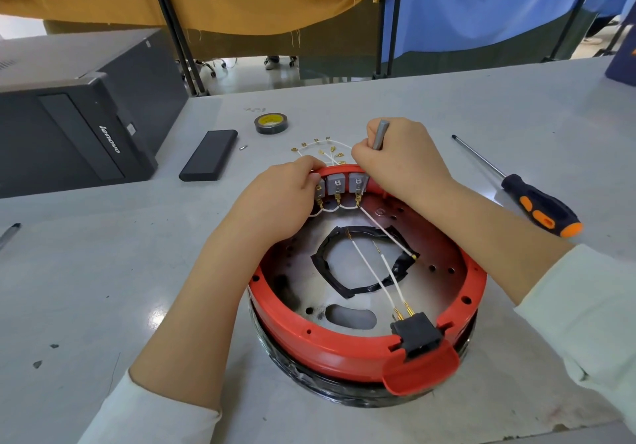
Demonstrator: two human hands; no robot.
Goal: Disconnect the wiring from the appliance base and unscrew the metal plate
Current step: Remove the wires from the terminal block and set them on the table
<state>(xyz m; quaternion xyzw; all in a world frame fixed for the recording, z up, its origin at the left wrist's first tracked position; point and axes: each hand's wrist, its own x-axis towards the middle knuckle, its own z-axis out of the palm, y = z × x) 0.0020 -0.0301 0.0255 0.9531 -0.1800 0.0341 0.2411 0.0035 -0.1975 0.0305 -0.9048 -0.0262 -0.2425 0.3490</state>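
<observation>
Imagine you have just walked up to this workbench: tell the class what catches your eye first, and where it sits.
The round red appliance base lies open at the centre of the grey table, white wires crossing its metal plate. Both hands work at its far rim: the left hand grips the edge by the grey switches, the right hand holds a grey tool. An orange-and-black screwdriver lies to the right.

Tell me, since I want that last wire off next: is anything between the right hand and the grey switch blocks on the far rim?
Nothing visible blocks it. The right hand, gripping a grey tool, already sits at the rightmost grey switch block; the left hand holds the rim at the leftmost block, off to the side.
</observation>
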